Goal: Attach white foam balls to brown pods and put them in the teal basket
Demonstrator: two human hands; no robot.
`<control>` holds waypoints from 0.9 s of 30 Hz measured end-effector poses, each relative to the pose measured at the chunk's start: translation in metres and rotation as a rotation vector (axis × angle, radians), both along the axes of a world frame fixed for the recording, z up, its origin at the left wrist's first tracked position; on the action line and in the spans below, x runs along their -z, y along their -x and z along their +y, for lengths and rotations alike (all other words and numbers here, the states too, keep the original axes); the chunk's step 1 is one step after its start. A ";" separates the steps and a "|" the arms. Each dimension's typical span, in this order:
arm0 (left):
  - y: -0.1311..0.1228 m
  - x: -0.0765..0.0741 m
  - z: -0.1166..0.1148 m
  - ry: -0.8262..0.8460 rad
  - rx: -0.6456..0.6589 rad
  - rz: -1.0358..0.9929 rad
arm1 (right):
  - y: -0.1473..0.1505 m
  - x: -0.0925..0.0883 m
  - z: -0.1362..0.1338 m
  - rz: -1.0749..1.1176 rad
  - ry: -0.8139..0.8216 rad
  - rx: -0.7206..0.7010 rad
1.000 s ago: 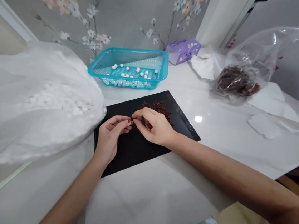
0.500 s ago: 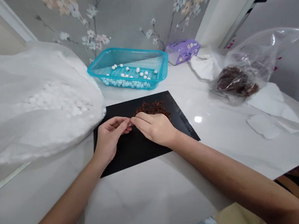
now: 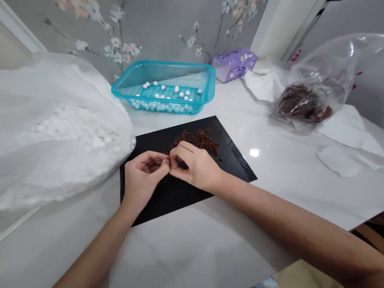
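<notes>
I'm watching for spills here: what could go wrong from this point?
The left hand and right hand meet fingertip to fingertip, and anything small between them could slip. The right hand is close to the loose brown pile on the black mat, so a bump might scatter bits. The white bag bulges beside the mat's left edge and might be nudged by the left forearm.

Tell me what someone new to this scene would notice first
Probably the bright blue basket of small white balls, near the flowered wall at the back of the table. Next, the left hand and right hand, fingertips meeting over the black mat, close to the red-brown pile. Then the bulky white bag at the picture's left.
</notes>
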State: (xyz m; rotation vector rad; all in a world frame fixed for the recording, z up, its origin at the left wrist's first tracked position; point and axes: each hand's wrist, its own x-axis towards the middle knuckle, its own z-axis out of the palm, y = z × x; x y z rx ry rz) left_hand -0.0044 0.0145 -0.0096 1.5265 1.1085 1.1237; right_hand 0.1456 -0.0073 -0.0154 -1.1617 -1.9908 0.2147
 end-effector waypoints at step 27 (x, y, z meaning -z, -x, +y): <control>0.001 0.001 0.003 0.069 0.026 -0.098 | -0.004 0.002 0.004 -0.262 -0.183 0.106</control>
